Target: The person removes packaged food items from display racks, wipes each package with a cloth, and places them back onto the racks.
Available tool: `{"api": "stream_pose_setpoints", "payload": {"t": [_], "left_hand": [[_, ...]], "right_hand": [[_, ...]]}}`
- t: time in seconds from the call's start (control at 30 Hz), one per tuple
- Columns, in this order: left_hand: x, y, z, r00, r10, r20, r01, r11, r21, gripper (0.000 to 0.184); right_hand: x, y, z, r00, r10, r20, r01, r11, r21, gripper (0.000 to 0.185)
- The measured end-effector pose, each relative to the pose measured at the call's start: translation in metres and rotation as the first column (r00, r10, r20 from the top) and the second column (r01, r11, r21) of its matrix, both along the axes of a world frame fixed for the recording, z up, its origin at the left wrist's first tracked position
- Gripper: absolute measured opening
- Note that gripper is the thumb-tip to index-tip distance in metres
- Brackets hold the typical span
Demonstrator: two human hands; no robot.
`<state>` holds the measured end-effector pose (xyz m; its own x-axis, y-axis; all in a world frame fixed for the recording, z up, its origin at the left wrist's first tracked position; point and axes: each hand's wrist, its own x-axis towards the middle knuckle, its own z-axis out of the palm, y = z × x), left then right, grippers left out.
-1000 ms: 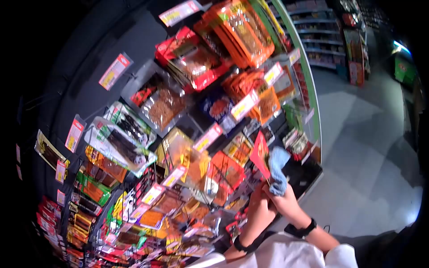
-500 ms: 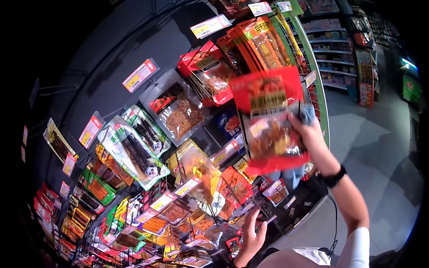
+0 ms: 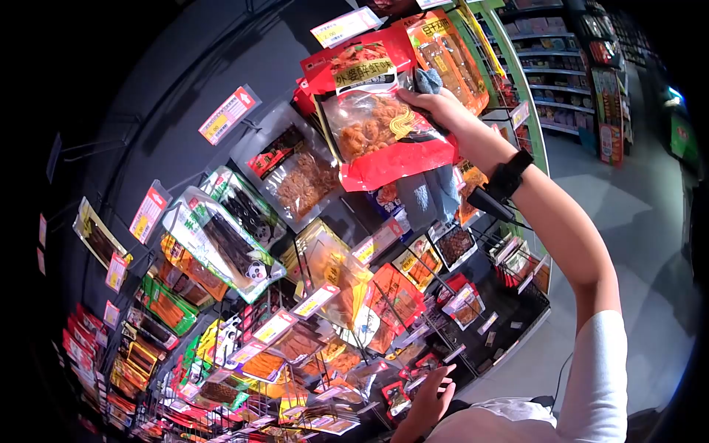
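Note:
My right hand (image 3: 445,112) grips the right edge of a red snack bag (image 3: 369,136) with a clear window showing brown pieces. A blue-grey cloth (image 3: 441,190) is bunched in the same hand and hangs behind the bag. The bag is raised before the upper hooks, overlapping similar red bags. Just right of it hang orange snack packs (image 3: 447,63). My left hand (image 3: 434,399) is low, near the lower packets, with fingers loosely apart and nothing in them.
Many packets hang on hooks, among them a clear pack of shredded snack (image 3: 295,181) and panda-marked packs (image 3: 229,240). Price tags (image 3: 229,114) stick out from the hooks. A green shelf edge (image 3: 528,96) borders the aisle floor (image 3: 591,221) on the right.
My right hand has carried the red bag and cloth up and left, toward the hanging red bags. My left hand has moved slightly right and down.

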<state>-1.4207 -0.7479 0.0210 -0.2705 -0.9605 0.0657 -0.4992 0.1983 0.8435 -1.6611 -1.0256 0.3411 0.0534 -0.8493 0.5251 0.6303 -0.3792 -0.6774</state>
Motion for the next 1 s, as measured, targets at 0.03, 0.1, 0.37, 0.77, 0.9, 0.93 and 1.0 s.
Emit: {"api": "stream_pose_setpoints", "payload": {"t": [0.03,0.1,0.37,0.77,0.9,0.93,1.0], "left_hand": [[0.001,0.000,0.001,1.000,0.001,0.003,-0.001,1.000,-0.005,0.042],[0.003,0.003,0.004,0.998,-0.059,0.029,0.060,0.998,-0.020,0.041],[0.009,0.003,-0.007,0.998,-0.068,0.002,0.068,0.993,-0.098,0.040],[0.013,0.004,-0.009,0.993,-0.118,0.009,0.117,0.993,0.019,0.041],[0.012,0.004,-0.015,0.992,-0.123,0.021,0.123,0.992,-0.010,0.039],[0.012,0.004,-0.018,0.990,-0.141,0.020,0.142,0.990,-0.019,0.039],[0.012,0.006,-0.017,0.984,-0.178,0.027,0.179,0.983,-0.034,0.040]], "right_hand": [[0.002,-0.003,0.002,1.000,-0.002,0.017,0.003,1.000,-0.015,0.019],[0.003,-0.012,0.006,0.999,0.006,0.033,-0.005,0.999,-0.034,0.020],[0.003,-0.027,0.013,0.995,-0.075,-0.068,0.072,0.996,-0.051,0.025],[-0.004,-0.025,0.016,0.991,-0.078,-0.109,0.077,0.997,-0.013,0.025],[-0.006,-0.049,0.018,0.962,-0.153,-0.226,0.143,0.988,-0.059,0.026],[-0.005,-0.056,0.019,0.951,-0.214,-0.224,0.203,0.977,-0.073,0.024],[0.002,-0.058,0.019,0.941,-0.265,-0.211,0.252,0.964,-0.086,0.023]]}}
